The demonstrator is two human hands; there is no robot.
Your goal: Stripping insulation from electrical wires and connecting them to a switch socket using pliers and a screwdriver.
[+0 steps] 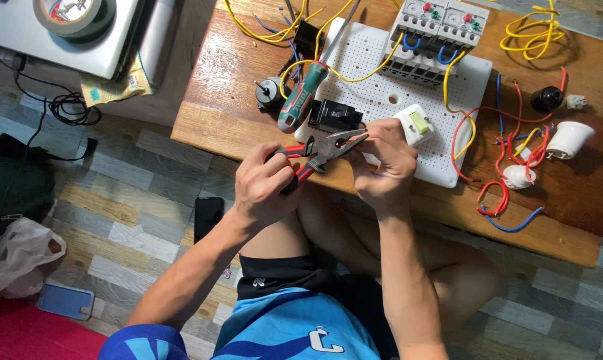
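In the middle of the frame, we held the red-handled pliers with our left hand, fingers pressed around the handles. Our right hand pinched something small at the pliers' tip, probably for a wire-gripping step; next we needed a steady squeeze.

red-handled pliers with dark steel jaws, held up just over the near edge of the wooden surface, handles squeezed in the left hand, jaws pointing right and slightly parted, tip right at the right hand fingers
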